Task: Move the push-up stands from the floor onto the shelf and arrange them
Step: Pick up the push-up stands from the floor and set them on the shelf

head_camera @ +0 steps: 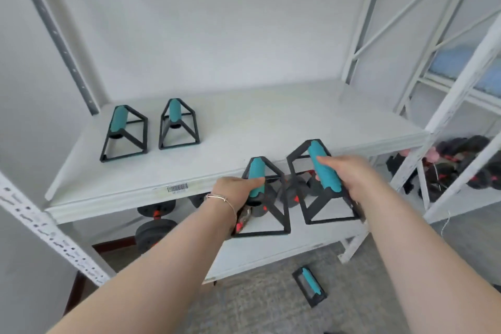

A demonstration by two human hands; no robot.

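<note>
Two black-framed push-up stands with teal grips stand side by side at the back left of the white shelf [244,122]: one stand [123,133] on the left, the other stand [177,123] just right of it. My left hand [235,190] grips the teal handle of a third stand [264,198], held in the air at the shelf's front edge. My right hand [349,173] grips a fourth stand [324,182], held slightly higher and to the right. A fifth stand [310,286] lies on the grey floor below.
Black dumbbells [156,228] with red marks lie on the lower shelf. A second white rack [455,106] at the right holds more dark weights [461,163] and blue fabric. A perforated white upright [48,233] runs across the lower left.
</note>
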